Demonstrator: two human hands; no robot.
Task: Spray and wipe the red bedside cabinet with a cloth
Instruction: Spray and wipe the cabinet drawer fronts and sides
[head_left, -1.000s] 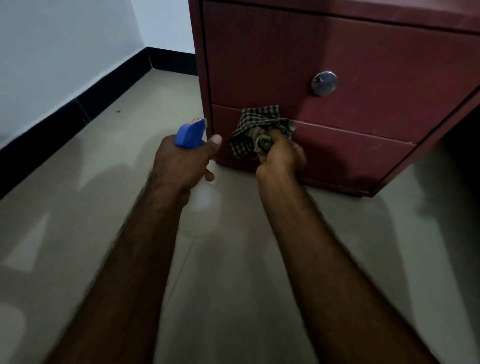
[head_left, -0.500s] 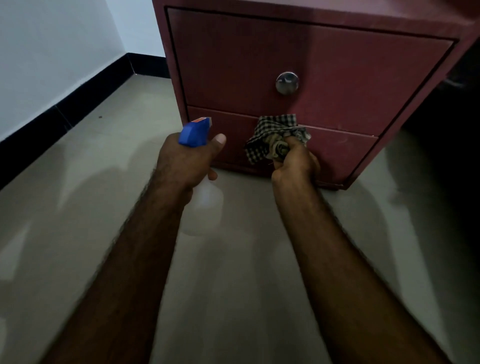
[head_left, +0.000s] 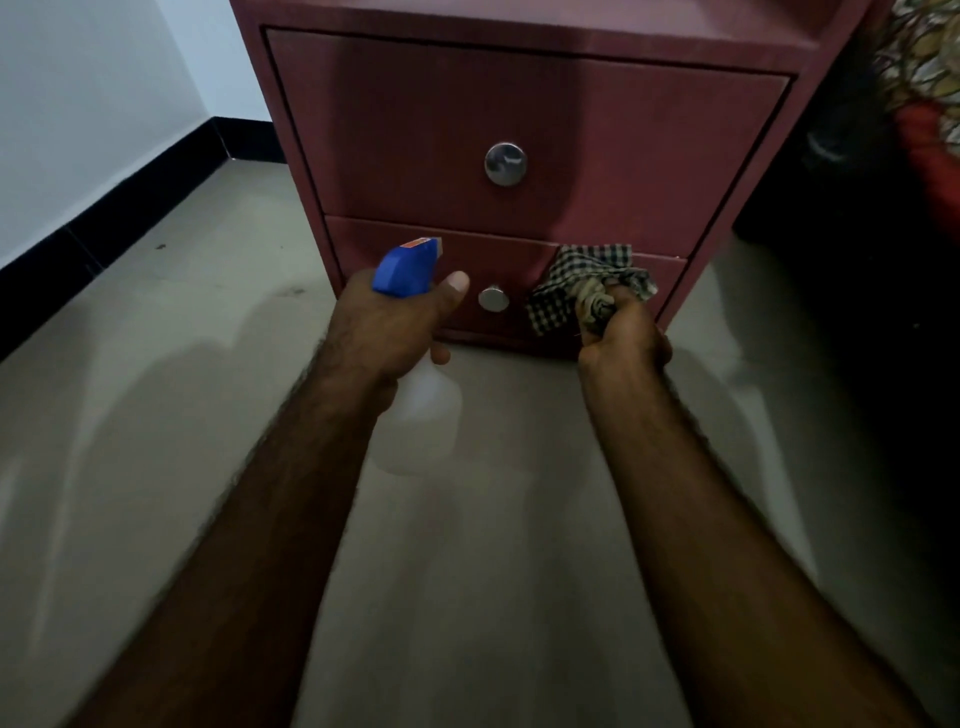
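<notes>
Red cabinet (head_left: 545, 104), silver-knobbed drawers (head_left: 405, 135), seemingly matte; left hand (head_left: 387, 332) grips spray bottle (head_left: 405, 273), right hand (head_left: 626, 338) clutches cloth (head_left: 566, 291).

1. White wall (head_left: 78, 114) at left, meeting a second white wall in the rear corner.
2. Black skirting (head_left: 130, 208) along its foot.
3. Pale glossy floor tiles (head_left: 156, 441); dim light, soft shadows.
4. Far right in deep shadow; patterned fabric (head_left: 924, 67) with red, top corner.
</notes>
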